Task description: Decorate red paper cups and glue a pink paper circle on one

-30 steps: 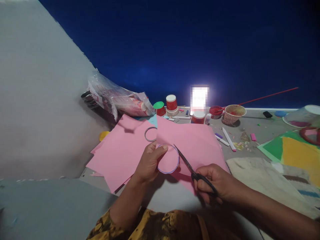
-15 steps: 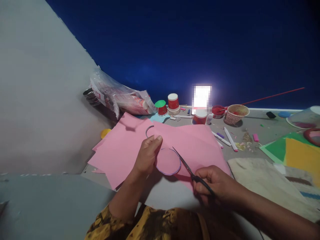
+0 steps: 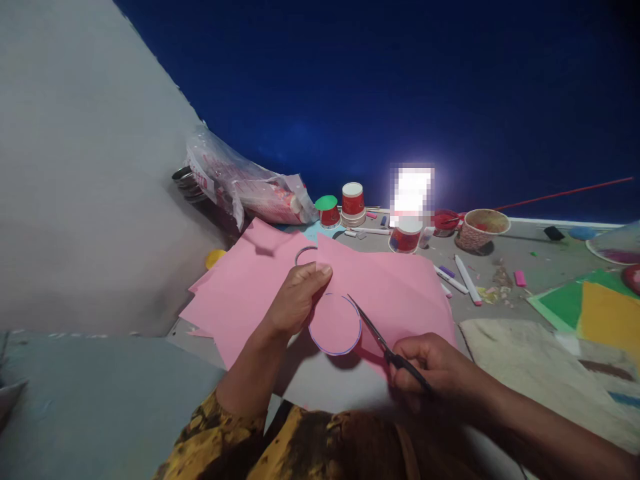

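Cutting appears in hand around the blue-outlined circle (image 3: 335, 327) at the pink paper sheet's (image 3: 390, 280) near edge. The left hand (image 3: 299, 299) pinches the sheet; the right hand (image 3: 423, 365) grips scissors (image 3: 371, 327), blades looking nearly together; following the curve calls for turning the paper. Beyond the sheet, a patterned paper cup (image 3: 480, 233) contains reddish residue; an upturned red cup (image 3: 406, 243) hides its inside.

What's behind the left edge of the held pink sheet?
Part of a dark ring shows, with other pink paper; the held sheet and left hand cover the ring's remainder.

Smooth matt pink paper (image 3: 390, 287), metal-bladed scissors (image 3: 385, 347), glossy crinkled plastic bag (image 3: 263, 199), rough matt cloth (image 3: 520, 360)
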Motion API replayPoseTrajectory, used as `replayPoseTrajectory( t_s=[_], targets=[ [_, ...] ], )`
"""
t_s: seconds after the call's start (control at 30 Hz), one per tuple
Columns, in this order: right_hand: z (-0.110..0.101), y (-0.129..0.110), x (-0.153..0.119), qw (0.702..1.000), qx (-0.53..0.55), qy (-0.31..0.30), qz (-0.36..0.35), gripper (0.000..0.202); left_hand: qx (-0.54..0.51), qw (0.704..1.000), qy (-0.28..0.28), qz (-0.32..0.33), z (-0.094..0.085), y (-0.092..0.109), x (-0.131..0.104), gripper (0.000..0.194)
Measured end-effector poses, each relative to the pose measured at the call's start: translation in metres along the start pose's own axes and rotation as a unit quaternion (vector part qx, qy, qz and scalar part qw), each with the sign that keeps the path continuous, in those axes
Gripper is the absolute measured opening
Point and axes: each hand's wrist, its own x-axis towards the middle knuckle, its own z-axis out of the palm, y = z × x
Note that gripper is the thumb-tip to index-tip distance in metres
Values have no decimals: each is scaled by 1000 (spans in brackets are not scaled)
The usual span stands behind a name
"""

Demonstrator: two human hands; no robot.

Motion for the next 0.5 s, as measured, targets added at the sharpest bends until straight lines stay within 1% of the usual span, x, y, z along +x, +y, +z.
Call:
replayPoseTrajectory(
  t_s=[0.27,0.5],
  targets=[
    [0,-1,-2,1000,-4,-1,10,39,33,999,1,-22,-7,-3,0,50],
    [-1,-4,-3,1000,-20,3,9,34,76,996,-32,-21,-10,2,1,49]
  ],
)
